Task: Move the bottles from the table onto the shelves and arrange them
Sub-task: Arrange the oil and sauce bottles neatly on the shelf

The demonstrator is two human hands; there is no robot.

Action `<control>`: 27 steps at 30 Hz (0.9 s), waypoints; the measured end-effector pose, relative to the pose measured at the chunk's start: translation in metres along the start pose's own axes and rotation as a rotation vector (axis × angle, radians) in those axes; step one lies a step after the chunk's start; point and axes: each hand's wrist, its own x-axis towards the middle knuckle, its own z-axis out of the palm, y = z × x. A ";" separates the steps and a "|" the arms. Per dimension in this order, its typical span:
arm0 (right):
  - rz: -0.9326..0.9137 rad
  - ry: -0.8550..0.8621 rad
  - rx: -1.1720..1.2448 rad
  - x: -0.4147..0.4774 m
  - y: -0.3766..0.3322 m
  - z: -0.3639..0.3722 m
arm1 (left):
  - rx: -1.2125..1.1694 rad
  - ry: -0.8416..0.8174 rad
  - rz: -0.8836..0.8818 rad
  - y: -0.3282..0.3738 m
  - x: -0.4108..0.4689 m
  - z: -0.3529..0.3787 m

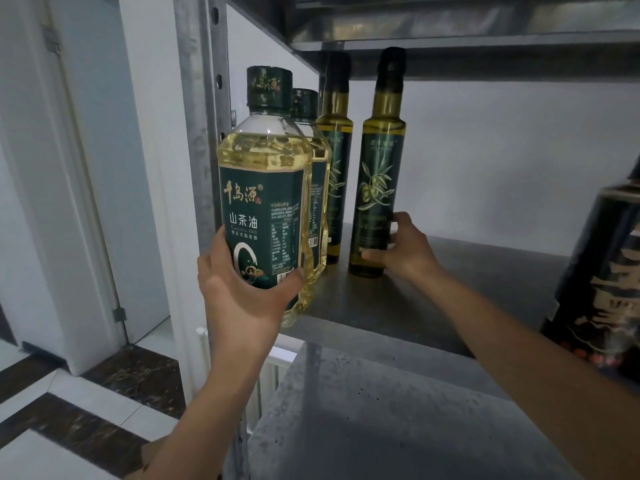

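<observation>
My left hand [242,289] grips the lower part of a clear bottle of yellow camellia oil [265,188] with a dark green label and cap, held upright at the front left edge of the metal shelf [450,296]. Right behind it stands a second bottle of the same kind [317,188]. My right hand [403,251] holds the base of a tall dark olive oil bottle [379,174] standing on the shelf. A matching tall olive oil bottle [335,161] stands to its left, further back.
A dark bottle with gold lettering [602,282] stands at the shelf's right front edge. The upper shelf [450,39] hangs just above the tall bottle tops. A perforated steel upright [207,109] frames the left side. A lower shelf [398,417] lies below.
</observation>
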 end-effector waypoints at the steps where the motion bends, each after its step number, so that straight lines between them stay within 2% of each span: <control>1: -0.008 -0.003 0.006 0.001 0.000 0.003 | 0.001 -0.002 0.001 0.000 0.000 0.000; 12: -0.105 0.000 -0.056 0.000 0.001 0.016 | 0.021 0.010 -0.018 0.005 -0.006 0.004; 16: -0.069 -0.083 -0.121 -0.008 0.002 0.011 | -0.011 -0.009 -0.028 0.011 -0.016 0.014; 22: -0.100 -0.221 -0.338 -0.063 0.016 -0.021 | -0.030 -0.001 0.000 0.021 -0.032 0.031; 27: -0.253 -0.148 -0.391 -0.122 0.051 -0.059 | -0.114 -0.066 -0.006 0.040 -0.052 0.052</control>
